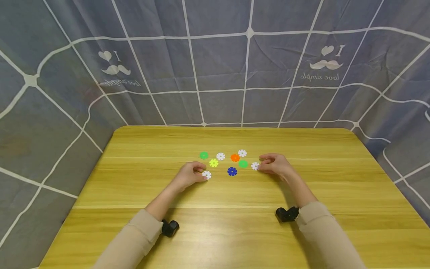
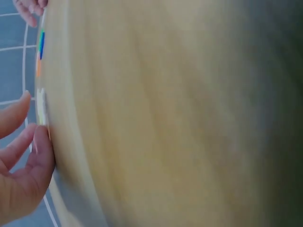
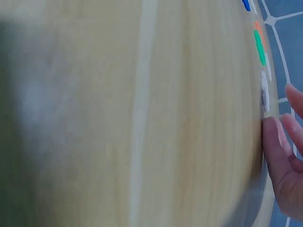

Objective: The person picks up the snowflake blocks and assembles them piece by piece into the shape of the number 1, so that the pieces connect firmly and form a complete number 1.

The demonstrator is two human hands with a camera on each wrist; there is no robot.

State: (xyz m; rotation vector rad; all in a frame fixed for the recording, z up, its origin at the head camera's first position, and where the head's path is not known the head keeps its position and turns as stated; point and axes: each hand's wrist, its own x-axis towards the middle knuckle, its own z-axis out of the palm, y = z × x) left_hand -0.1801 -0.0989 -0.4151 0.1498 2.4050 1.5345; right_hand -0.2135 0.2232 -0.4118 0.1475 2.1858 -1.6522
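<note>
Several small notched plastic discs lie grouped on the wooden table. At the group's left, my left hand [image 1: 190, 175] has thumb and a finger drawn together at the edge of a white disc [image 1: 206, 175], pinching it. My right hand [image 1: 276, 164] is at the opposite side, its thumb and fingertips against the rim of another white disc [image 1: 255, 166], which lies flat. In the right wrist view that white disc [image 3: 264, 92] shows edge-on just beyond the thumb [image 3: 273, 142]. Between the hands are a blue disc [image 1: 232, 171], an orange disc [image 1: 235, 157] and a yellow disc [image 1: 214, 163].
Two green discs, one left [image 1: 203, 155] and one right [image 1: 243, 164], lie in the group with two more white discs, left [image 1: 220, 156] and right [image 1: 242, 153]. A grey curtain [image 1: 221, 74] with white lines surrounds the wooden table [image 1: 221, 231]. Black wrist cameras sit below both sleeves.
</note>
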